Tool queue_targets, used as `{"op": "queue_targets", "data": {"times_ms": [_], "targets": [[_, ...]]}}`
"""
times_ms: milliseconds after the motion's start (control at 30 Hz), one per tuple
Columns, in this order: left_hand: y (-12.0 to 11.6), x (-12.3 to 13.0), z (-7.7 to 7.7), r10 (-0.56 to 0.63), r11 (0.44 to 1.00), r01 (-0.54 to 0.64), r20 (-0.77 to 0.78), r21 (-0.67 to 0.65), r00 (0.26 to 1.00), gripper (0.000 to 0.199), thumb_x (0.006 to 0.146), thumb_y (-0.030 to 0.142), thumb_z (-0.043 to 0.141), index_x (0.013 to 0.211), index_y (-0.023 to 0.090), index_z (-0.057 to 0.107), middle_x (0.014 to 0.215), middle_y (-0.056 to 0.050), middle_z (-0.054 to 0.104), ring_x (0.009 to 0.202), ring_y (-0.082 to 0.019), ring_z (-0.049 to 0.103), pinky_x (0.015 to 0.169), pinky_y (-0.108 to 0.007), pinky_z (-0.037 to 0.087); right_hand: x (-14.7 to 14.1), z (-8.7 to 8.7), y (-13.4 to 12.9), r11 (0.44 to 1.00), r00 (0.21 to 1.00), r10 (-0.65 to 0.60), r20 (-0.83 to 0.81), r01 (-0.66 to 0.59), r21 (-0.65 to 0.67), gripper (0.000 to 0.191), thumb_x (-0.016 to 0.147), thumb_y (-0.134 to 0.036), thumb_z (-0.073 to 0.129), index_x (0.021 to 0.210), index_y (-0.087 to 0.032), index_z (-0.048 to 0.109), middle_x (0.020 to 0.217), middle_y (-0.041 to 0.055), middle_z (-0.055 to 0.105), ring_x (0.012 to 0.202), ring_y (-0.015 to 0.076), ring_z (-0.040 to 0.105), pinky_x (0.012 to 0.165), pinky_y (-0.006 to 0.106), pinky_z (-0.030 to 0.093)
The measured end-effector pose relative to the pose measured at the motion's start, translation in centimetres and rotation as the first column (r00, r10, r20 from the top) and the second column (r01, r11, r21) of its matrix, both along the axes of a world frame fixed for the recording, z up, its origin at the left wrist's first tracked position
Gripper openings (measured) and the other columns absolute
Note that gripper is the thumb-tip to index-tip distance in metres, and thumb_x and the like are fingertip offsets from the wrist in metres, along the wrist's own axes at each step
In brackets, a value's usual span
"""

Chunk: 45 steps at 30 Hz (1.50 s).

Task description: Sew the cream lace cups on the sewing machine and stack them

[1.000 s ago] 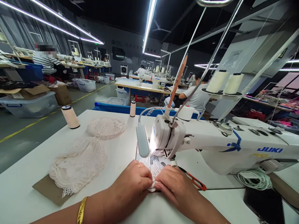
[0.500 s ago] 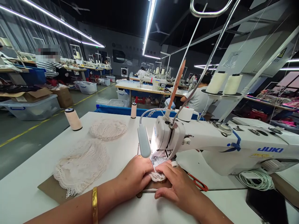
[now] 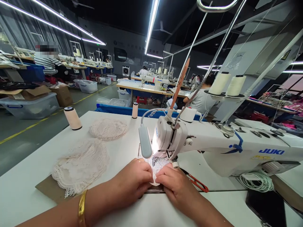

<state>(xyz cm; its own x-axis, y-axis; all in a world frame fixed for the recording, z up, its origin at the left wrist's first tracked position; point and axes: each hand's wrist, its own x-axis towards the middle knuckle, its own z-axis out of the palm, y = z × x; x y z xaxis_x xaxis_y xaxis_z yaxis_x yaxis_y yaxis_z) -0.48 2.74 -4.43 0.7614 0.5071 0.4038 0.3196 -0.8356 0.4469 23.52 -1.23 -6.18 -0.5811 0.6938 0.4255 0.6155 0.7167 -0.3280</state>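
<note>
A piece of white lace (image 3: 156, 168) lies under the needle area of the white sewing machine (image 3: 201, 126), lit by its lamp. My left hand (image 3: 136, 176) grips the lace's left edge, its fingers closed and partly hidden behind the knuckles. From the right side, my right hand (image 3: 176, 184) pinches the near edge of the same lace, close to the left hand. To the left, a larger lace piece (image 3: 80, 167) rests partly over a brown card (image 3: 48, 189). Behind it is a flat pile of lace (image 3: 108, 128).
Two thread cones (image 3: 73, 118) stand on the table's far side, one farther right. Red-handled thread snips (image 3: 197, 183) lie right of my right hand. A black phone (image 3: 266, 205) and a coiled cable (image 3: 255, 181) sit below the machine arm. Co-workers sit at other machines.
Both hands have drawn closer together at the lace's near edge, and my right thumb has come in from being spread. More lace shows beneath the needle area. The view has shifted slightly.
</note>
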Motion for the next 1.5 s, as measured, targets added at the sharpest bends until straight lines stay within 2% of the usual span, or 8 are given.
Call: {"op": "queue_targets", "data": {"times_ms": [100,267,533,767,933,1133,1300,1500], "targets": [[-0.8,-0.3,-0.9,0.05,0.989,-0.041,-0.055,0.145,0.997,0.024,0.097,0.006,0.06,0.085,0.023,0.073,0.09,-0.003,0.075,0.081,-0.021,0.065,0.08,-0.035,0.044,0.4,-0.2,-0.6,1.0,0.999,0.012,0.041,-0.013,0.028,0.036,0.093,0.003,0.053,0.105,-0.026,0.071,0.101,0.0014,0.072,0.089,0.0209,0.062,0.078,0.034,0.047],[-0.7,-0.3,-1.4,0.065,0.976,-0.051,-0.056,0.211,0.996,0.024,0.095,0.005,0.061,0.088,0.023,0.074,0.089,-0.002,0.076,0.08,-0.021,0.066,0.079,-0.037,0.044,0.3,-0.2,-0.5,0.999,0.998,-0.011,0.06,0.008,0.045,0.037,0.093,0.005,0.056,0.108,-0.025,0.071,0.103,0.0006,0.074,0.088,0.0209,0.063,0.077,0.035,0.047],[0.6,-0.2,-1.3,0.099,0.97,-0.075,-0.096,0.23,0.99,0.02,0.094,0.006,0.062,0.086,0.021,0.074,0.094,-0.004,0.078,0.081,-0.022,0.067,0.069,-0.036,0.039,0.0,-0.3,-0.1,0.994,0.992,-0.09,0.086,0.085,0.07,0.043,0.089,0.008,0.055,0.112,-0.026,0.071,0.109,0.002,0.076,0.085,0.0236,0.062,0.075,0.036,0.047],[0.2,-0.4,-1.8,0.036,0.967,-0.02,-0.056,0.253,0.998,0.025,0.089,0.003,0.063,0.1,0.021,0.076,0.095,-0.004,0.079,0.084,-0.024,0.067,0.077,-0.038,0.043,0.2,-0.7,-0.2,0.994,0.991,-0.076,0.106,0.067,0.088,0.041,0.092,0.006,0.053,0.114,-0.024,0.07,0.107,0.0043,0.076,0.087,0.0241,0.063,0.075,0.037,0.047],[0.8,-0.2,-2.1,0.024,0.959,-0.017,-0.023,0.282,0.999,0.024,0.091,0.003,0.06,0.098,0.02,0.076,0.093,-0.005,0.079,0.081,-0.023,0.068,0.074,-0.037,0.044,0.1,-0.7,-0.1,0.992,0.991,-0.099,0.085,0.092,0.08,0.042,0.092,0.007,0.051,0.113,-0.024,0.071,0.105,0.0035,0.076,0.087,0.0232,0.063,0.074,0.036,0.047],[1.3,-0.1,-2.0,0.094,0.947,-0.078,-0.039,0.311,0.995,0.024,0.093,0.001,0.059,0.089,0.019,0.074,0.096,-0.004,0.08,0.083,-0.02,0.071,0.069,-0.034,0.044,-0.1,-0.6,0.5,0.988,0.982,-0.143,0.124,0.135,0.069,0.047,0.085,0.008,0.048,0.112,-0.023,0.071,0.105,0.0051,0.075,0.086,0.024,0.065,0.074,0.036,0.051],[1.7,0.1,-1.9,0.144,0.942,-0.114,-0.071,0.316,0.987,0.023,0.094,0.001,0.059,0.083,0.018,0.07,0.093,-0.003,0.079,0.083,-0.02,0.071,0.072,-0.033,0.046,0.0,-0.9,0.8,0.975,0.957,-0.222,0.186,0.219,0.039,0.051,0.087,0.005,0.049,0.122,-0.024,0.071,0.115,0.0073,0.076,0.082,0.0241,0.067,0.069,0.036,0.055],[2.1,0.5,-2.0,0.205,0.93,-0.162,-0.099,0.33,0.974,0.029,0.097,0.002,0.056,0.077,0.018,0.067,0.087,-0.003,0.077,0.081,-0.02,0.069,0.076,-0.034,0.047,-0.2,-0.9,1.1,0.965,0.952,-0.261,0.16,0.264,0.006,0.051,0.089,0.002,0.049,0.127,-0.023,0.073,0.13,0.0101,0.075,0.104,0.0292,0.072,0.084,0.043,0.064]]}}
